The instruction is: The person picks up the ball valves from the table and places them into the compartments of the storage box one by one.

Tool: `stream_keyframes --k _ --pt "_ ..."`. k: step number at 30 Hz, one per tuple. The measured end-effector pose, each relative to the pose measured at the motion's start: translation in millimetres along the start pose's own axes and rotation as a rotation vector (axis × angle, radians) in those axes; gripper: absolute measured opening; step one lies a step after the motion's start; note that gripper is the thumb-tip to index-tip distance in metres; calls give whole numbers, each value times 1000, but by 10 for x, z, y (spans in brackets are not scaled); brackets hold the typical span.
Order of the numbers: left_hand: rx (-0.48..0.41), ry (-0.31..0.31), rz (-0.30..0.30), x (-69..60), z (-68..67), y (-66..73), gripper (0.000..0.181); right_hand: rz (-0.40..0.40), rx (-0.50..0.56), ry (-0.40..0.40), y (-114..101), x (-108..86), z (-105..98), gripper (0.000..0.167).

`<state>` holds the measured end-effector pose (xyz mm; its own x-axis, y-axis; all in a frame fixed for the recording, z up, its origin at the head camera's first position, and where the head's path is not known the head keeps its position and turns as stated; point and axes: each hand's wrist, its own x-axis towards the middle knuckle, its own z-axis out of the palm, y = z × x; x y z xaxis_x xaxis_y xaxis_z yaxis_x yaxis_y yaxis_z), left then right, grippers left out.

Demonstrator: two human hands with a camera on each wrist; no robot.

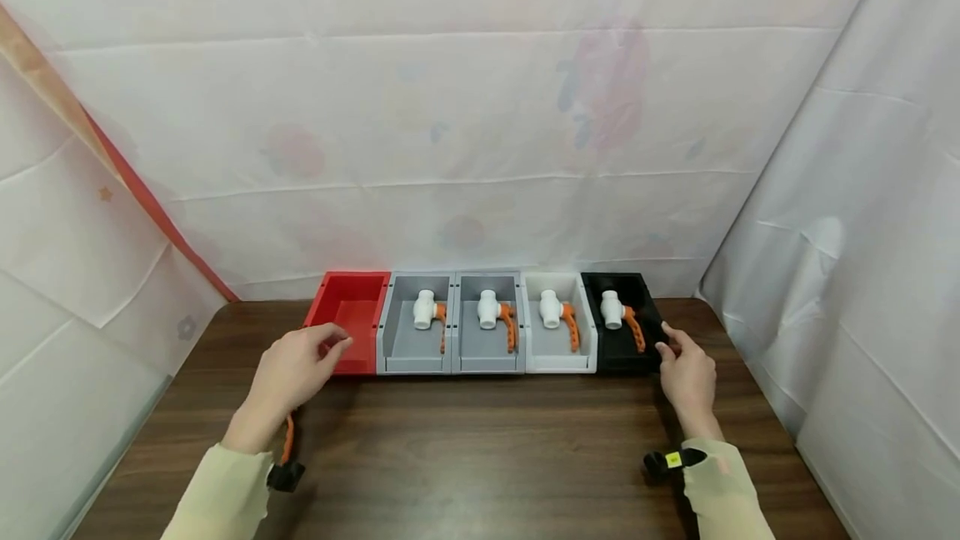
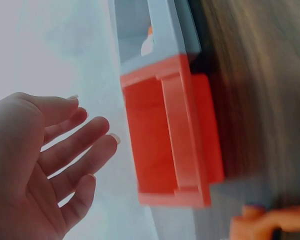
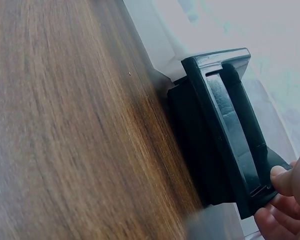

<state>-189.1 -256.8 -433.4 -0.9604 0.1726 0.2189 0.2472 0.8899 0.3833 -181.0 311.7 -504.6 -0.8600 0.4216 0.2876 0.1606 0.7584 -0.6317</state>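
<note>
Five joined bins stand in a row at the table's back: a red bin (image 1: 352,319), two grey bins (image 1: 397,361) (image 1: 487,363), a white bin (image 1: 562,363) and a black bin (image 1: 626,361). A white valve with an orange handle (image 1: 550,309) lies in the white bin; similar valves lie in both grey bins and the black one. Nothing shows inside the red bin. My left hand (image 1: 296,365) hovers beside the red bin's front left corner, fingers loosely bent and holding nothing. My right hand (image 1: 687,373) pinches the black bin's right wall between thumb and fingers.
An orange handle (image 1: 289,438) shows on the table beside my left forearm, which hides the rest of that object. White patterned cloth (image 1: 465,107) hangs behind the bins and along both sides. Brown wooden tabletop (image 1: 480,448) lies in front of the row.
</note>
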Motion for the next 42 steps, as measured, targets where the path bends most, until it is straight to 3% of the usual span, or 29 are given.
stream_keyframes --k 6,15,22,33,42 --pt "49 7 -49 -237 -61 -215 24 4 -3 12 -36 -11 -28 37" --pt "124 -59 -133 -539 -77 -483 33 -1 -9 6 -22 -18 -22 37" --pt "111 -48 -109 -715 -15 -663 30 -19 -13 8 -14 -13 -9 37" --pt "145 -89 -84 -790 -27 -647 27 -28 -20 2 -5 -22 2 36" --pt "186 -153 -45 -800 35 -675 40 -50 -28 1 4 -9 -15 37"
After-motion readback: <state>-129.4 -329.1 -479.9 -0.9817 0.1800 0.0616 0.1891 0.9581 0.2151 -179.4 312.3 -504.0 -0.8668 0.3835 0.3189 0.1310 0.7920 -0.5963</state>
